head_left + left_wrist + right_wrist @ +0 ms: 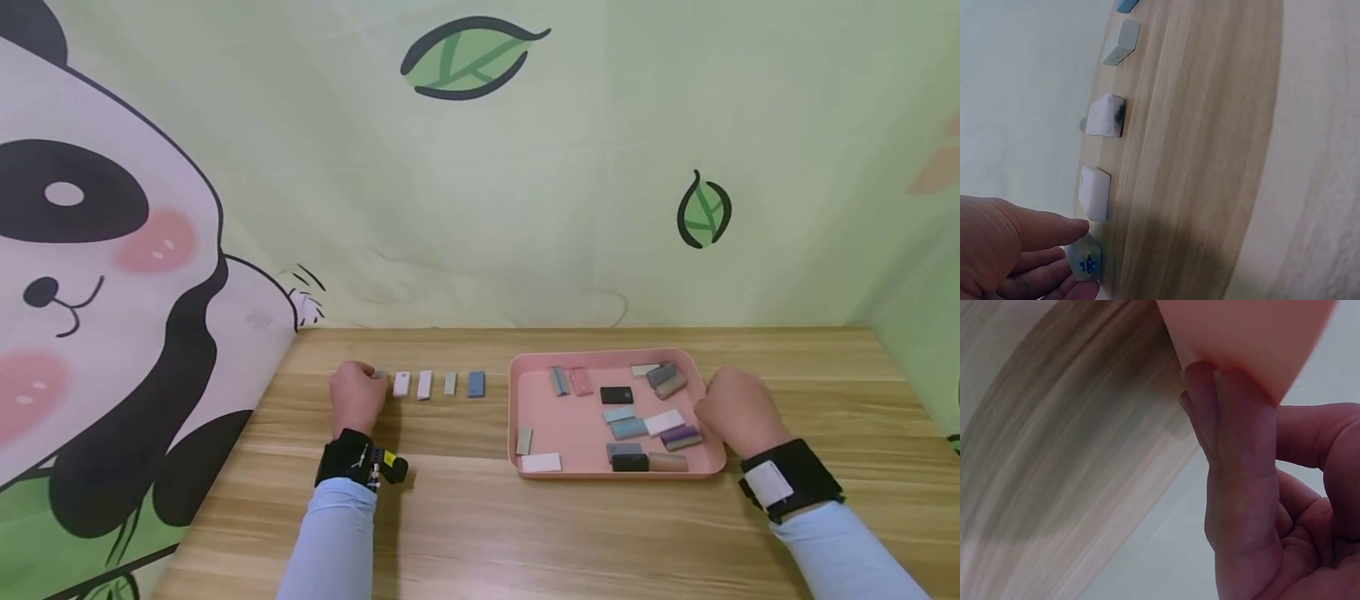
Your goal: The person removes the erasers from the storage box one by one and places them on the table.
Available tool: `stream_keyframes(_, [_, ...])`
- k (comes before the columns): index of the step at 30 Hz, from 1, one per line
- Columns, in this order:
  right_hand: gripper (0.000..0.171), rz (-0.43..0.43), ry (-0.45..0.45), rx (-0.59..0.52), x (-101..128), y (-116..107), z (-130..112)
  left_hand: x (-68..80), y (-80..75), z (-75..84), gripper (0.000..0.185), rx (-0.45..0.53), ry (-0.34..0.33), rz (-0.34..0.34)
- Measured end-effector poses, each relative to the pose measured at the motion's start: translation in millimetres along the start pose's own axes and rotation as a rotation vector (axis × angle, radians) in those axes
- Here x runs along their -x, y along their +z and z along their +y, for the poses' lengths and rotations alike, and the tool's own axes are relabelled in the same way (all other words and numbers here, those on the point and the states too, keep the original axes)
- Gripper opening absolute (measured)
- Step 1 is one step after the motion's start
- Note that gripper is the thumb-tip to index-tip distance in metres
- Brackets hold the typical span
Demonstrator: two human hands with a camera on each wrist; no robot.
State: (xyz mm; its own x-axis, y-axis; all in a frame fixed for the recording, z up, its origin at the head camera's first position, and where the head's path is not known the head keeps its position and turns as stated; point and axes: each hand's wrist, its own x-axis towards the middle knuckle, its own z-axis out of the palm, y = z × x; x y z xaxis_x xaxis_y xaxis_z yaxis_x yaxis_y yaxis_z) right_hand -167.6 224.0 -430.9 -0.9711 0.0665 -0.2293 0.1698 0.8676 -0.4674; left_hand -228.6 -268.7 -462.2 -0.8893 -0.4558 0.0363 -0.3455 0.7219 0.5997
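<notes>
My left hand [357, 395] is at the left end of a row of small eraser-like blocks. Its thumb and fingers pinch a pale grey-green eraser [1085, 257] with a blue print, standing beside a white eraser [1095, 192]. Farther along the row are another white eraser [424, 384], a pale grey one [450, 383] and a blue one [476, 384]. On the other side, my right hand [742, 412] grips the right edge of a pink tray [555, 423]. In the right wrist view its fingers [1244, 481] lie against the tray's pink wall [1241, 337].
Inside the tray lie several more erasers, among them a black one [617, 395], a pink one [581, 382] and a white one [542, 462]. The wooden table [465, 525] ends at a cloth backdrop [525, 250] printed with a panda and leaves.
</notes>
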Motion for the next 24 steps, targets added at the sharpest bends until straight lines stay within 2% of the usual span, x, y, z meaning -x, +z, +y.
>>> stream_keyframes(10, [0.019,-0.001,-0.008,-0.014,-1.1,-0.9,0.3,4.4,-3.6,3.1,0.031,-0.018,-0.018,-0.020])
stream_keyframes(15, [0.019,-0.007,0.008,-0.024,-1.6,0.7,0.1,5.5,-7.3,7.9,0.038,-0.042,0.014,-0.003])
stream_keyframes(20, [0.019,-0.007,0.010,-0.020,-1.0,0.4,0.1,10.0,-16.6,28.7,0.050,-0.076,0.069,0.028])
stream_keyframes(24, [0.018,-0.003,0.007,-0.017,-0.5,0.2,-1.0,18.5,-21.7,55.0,0.058,-0.035,0.157,0.047])
